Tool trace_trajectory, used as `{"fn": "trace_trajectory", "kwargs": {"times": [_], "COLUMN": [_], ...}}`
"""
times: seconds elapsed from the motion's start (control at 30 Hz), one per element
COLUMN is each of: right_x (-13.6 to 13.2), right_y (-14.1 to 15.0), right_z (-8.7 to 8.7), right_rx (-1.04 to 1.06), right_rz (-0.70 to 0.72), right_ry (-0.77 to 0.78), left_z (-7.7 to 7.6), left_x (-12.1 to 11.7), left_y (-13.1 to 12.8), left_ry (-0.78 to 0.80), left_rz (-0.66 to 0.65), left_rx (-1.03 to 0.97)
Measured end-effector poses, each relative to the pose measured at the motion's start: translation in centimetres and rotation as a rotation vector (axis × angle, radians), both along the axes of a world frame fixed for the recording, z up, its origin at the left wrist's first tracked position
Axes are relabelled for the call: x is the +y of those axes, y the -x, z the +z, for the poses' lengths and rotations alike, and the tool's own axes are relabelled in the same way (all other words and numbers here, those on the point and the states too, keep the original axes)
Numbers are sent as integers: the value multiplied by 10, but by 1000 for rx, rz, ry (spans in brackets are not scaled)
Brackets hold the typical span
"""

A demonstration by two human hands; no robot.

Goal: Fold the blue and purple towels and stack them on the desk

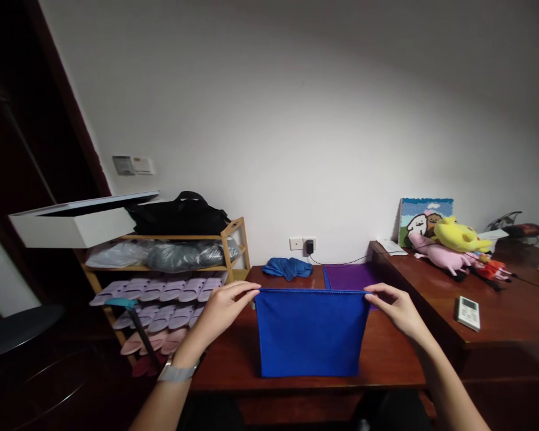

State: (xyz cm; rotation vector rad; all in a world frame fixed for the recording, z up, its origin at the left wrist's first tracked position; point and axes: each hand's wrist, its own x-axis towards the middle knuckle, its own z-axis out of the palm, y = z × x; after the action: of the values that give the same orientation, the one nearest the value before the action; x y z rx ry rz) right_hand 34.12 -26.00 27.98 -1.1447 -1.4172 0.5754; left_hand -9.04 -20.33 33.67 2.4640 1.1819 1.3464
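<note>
The left grip (256, 289) and right grip (368, 293) each pinch an upper corner of a blue cloth (311, 335), which hangs spread between them over the near part of the wooden surface (228, 359). Behind it lie a crumpled blue cloth (288, 268) and a purple cloth (350, 276).

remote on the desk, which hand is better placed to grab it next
Right, probably: the right hand is nearer the remote; the left hand is across the blue cloth. Both pinch its top corners.
</note>
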Motion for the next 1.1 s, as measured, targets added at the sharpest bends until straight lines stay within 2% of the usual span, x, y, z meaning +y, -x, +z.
{"fn": "trace_trajectory", "kwargs": {"times": [0.2, 0.43, 0.57, 0.73, 0.9, 1.1], "right_x": [5, 15, 12, 6, 3, -9], "right_y": [4, 11, 10, 8, 10, 15], "right_z": [-1, -9, -9, 2, 8, 14], "right_rx": [56, 74, 61, 32, 6, -126], "right_rz": [7, 5, 9, -34, -95, -42], "right_ry": [30, 17, -16, -61, -116, -254], "left_z": [4, -9, -11, -4, 1, 5], "left_x": [4, 21, 18, 8, 1, -2], "left_y": [0, -1, 1, -1, -3, -1], "left_ry": [51, 209, 148, 51, 51, 23], "left_rz": [16, -31, -17, -20, -1, -55], "left_rx": [-92, -236, -208, -181, -178, -133]}}
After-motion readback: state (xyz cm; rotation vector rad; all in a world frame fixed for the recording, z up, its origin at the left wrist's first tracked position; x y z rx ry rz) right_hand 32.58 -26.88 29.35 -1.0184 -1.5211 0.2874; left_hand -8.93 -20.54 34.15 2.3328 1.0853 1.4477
